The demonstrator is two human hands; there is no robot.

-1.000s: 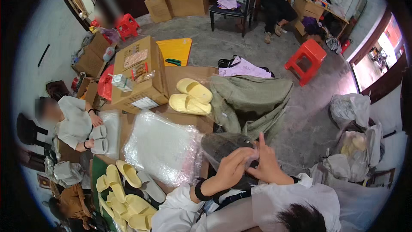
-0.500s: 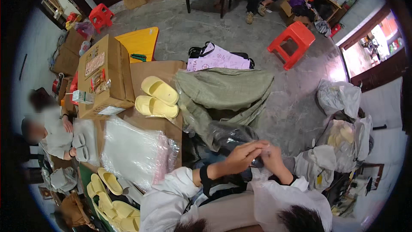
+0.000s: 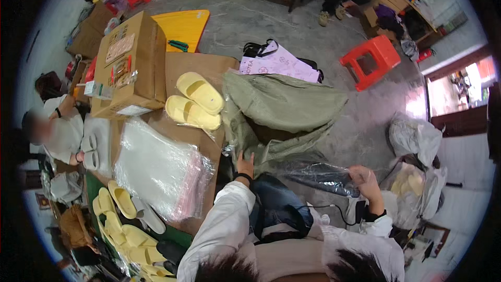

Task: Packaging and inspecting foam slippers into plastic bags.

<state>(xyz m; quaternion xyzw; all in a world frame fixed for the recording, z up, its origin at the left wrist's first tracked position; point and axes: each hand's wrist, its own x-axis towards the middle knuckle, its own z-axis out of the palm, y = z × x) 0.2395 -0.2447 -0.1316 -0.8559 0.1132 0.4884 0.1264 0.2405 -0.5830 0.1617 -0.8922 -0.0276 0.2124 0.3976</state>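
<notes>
My right hand [image 3: 367, 181] grips one end of a clear plastic bag [image 3: 324, 173] with something dark inside; I cannot make out its kind. The bag stretches leftward above my lap, in front of a green woven sack [image 3: 292, 91] whose mouth gapes toward me. My left hand [image 3: 245, 166] is at the near left edge of that sack, thumb and fingers apart; whether it touches the cloth I cannot tell. To its left, a pile of flat clear plastic bags [image 3: 154, 164] lies on the cardboard-topped table [image 3: 209, 141]. Beyond them rests a pair of yellow slippers [image 3: 195, 102].
A cardboard box [image 3: 133, 68] stands at the table's far left. More yellow slippers [image 3: 125, 230] lie at lower left. Filled plastic sacks [image 3: 412, 136] stand at right. A red stool [image 3: 370, 60] is on the floor ahead. Another person [image 3: 62, 130] works at far left.
My hands were together at the end of the plastic bag. Now the left has moved left to the sack's edge, while the right has drawn the bag's end to the right.
</notes>
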